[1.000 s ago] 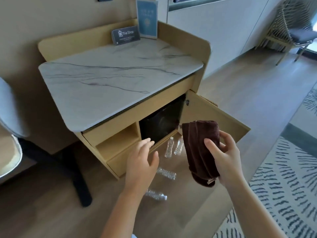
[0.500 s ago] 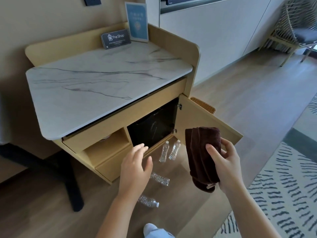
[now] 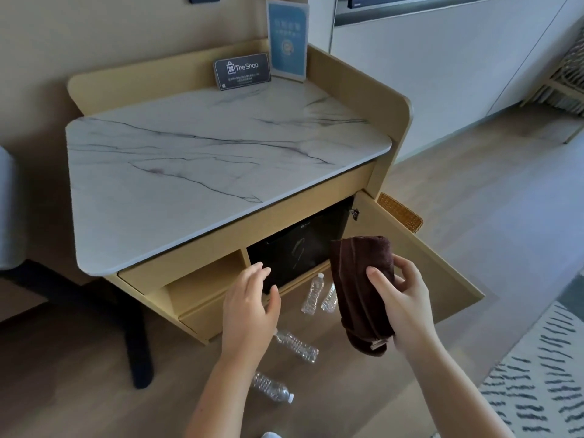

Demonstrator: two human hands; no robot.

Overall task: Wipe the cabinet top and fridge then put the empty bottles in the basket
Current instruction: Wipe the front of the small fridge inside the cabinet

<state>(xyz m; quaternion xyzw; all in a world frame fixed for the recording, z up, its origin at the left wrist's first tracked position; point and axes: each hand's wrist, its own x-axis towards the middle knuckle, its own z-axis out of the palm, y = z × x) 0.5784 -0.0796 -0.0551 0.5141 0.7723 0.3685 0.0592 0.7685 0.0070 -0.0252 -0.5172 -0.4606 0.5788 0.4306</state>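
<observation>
Your cloth (image 3: 360, 289) is a dark brown towel, folded lengthwise into a thick hanging roll with a small tag at its lower end. Your right hand (image 3: 401, 305) holds it in front of the open cabinet door (image 3: 420, 263), thumb across the front and fingers wrapped behind, so that grip is clamped on the cloth. Your left hand (image 3: 249, 305) hovers palm down with fingers spread apart and holds nothing, just in front of the black fridge (image 3: 297, 245) set into the cabinet's lower opening.

The marble cabinet top (image 3: 205, 165) is white with grey veins. Two signs stand at its back edge: a dark card (image 3: 241, 71) reading "The Shop" and a blue card (image 3: 287, 39) in the back right corner.

Four clear plastic bottles are on the wooden floor (image 3: 474, 200): two upright (image 3: 312, 295) beside the fridge, partly behind the cloth, and two lying down (image 3: 297, 343) nearer you. A woven basket (image 3: 399, 211) shows behind the door's top edge.
</observation>
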